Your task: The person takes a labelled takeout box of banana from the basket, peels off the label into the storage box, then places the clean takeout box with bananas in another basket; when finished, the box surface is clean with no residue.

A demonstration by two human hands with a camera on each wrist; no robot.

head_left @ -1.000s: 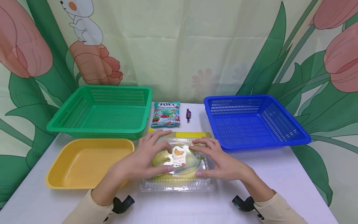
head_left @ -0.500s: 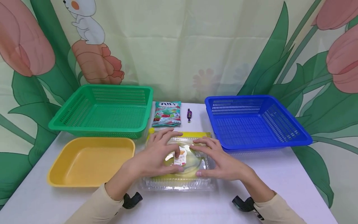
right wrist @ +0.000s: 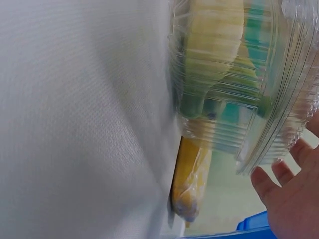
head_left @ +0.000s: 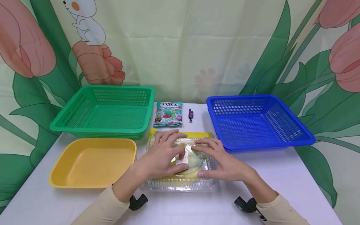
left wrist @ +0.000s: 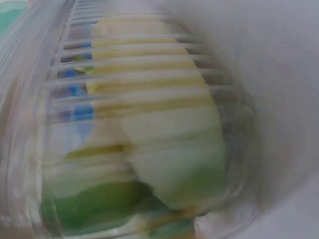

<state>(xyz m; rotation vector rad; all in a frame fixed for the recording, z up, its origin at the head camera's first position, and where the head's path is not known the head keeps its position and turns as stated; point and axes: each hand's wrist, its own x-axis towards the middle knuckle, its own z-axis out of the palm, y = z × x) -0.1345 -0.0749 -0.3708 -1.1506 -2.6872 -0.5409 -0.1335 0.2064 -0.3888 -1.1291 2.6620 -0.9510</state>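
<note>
A clear plastic clamshell box lies lid shut on the table, with bananas showing through its ribbed sides in both wrist views. On the lid is a white sticker, partly covered by fingers. My left hand spreads over the lid's left half, its bent index fingertip at the sticker and its thumb just below. Across from it, my right hand lies over the lid's right side with fingers apart. In the right wrist view, the right fingertips are close to the box's rim.
Behind the box lies a long yellow packet. A candy bag and a purple wrapped candy are farther back. A green basket and a yellow tub stand left, a blue basket right.
My left hand has slid to the right across the lid, its index finger now over the sticker. My right hand has stayed nearly still.
</note>
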